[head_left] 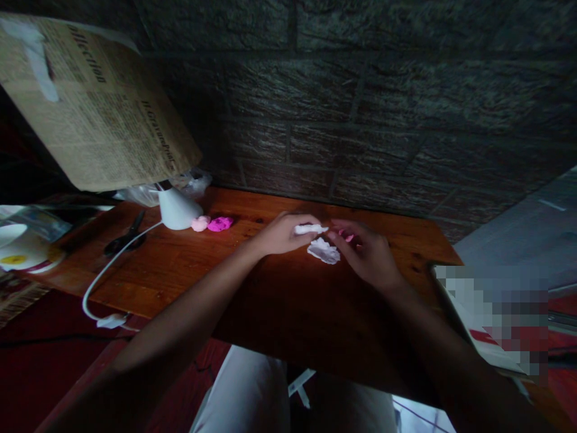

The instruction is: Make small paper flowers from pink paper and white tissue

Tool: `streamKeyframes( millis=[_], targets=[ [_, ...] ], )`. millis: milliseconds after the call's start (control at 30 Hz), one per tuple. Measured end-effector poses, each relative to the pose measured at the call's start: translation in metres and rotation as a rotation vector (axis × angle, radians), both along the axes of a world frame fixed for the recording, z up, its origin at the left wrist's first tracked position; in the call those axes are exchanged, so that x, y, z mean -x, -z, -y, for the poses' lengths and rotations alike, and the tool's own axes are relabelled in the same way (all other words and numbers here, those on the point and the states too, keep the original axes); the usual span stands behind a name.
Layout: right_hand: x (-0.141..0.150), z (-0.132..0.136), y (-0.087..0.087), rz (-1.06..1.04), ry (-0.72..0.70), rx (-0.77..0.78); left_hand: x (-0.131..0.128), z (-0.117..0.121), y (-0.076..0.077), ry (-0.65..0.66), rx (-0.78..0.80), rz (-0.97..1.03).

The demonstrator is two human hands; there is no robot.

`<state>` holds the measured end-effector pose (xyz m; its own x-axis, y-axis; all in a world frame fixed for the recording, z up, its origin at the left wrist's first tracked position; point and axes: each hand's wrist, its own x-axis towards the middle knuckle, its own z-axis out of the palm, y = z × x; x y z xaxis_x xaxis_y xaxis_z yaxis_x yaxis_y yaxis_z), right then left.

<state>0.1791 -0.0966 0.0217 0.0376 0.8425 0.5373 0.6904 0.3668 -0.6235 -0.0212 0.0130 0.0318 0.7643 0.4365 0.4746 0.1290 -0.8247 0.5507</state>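
My left hand (288,233) is closed around a white clay-like piece (311,229), which sticks out past the thumb. Close by on its right, my right hand (367,249) has thumb and forefinger brought together near the end of that piece. Whatever sits between those fingertips is too small to make out. Some pink clay-like material (348,236) shows between the right fingers and thumb; whether it is gripped or lies behind them, I cannot tell. Just below both hands, a flattened, ragged white clay-like piece (323,251) lies on the wooden table (279,300).
Left of my hands, a pale pink lump (201,224) and a bright pink lump (220,224) touch beside the white lamp base (177,209). Dark scissors (126,239) and a paper cup (18,246) stand farther left. A stone-patterned wall (315,120) rises behind.
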Motion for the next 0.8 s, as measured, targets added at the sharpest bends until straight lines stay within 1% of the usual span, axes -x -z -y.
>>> streamKeyframes(
  millis=[133, 200, 400, 500, 667, 733, 800],
  targets=[
    [-0.002, -0.002, 0.003, 0.069, -0.018, -0.019, -0.001, 0.006, -0.002, 0.043, 0.012, 0.011],
    [-0.001, -0.001, 0.004, 0.107, -0.03, -0.031, -0.001, 0.006, -0.002, 0.041, 0.012, 0.014],
    [-0.001, 0.002, -0.001, 0.222, -0.051, -0.077, -0.001, 0.004, 0.001, 0.046, -0.022, -0.005],
    [-0.002, 0.001, -0.002, 0.245, -0.048, -0.097, -0.002, 0.005, 0.003, 0.044, -0.034, 0.001],
    [-0.004, -0.001, 0.001, 0.262, -0.087, -0.113, -0.002, 0.008, 0.005, 0.022, -0.069, 0.005],
    [-0.004, -0.002, 0.003, 0.287, -0.062, -0.112, -0.003, 0.01, 0.005, 0.016, -0.079, -0.011],
    [-0.003, -0.003, 0.005, 0.308, -0.005, -0.099, -0.004, 0.012, 0.006, 0.02, -0.08, -0.021]
  ],
)
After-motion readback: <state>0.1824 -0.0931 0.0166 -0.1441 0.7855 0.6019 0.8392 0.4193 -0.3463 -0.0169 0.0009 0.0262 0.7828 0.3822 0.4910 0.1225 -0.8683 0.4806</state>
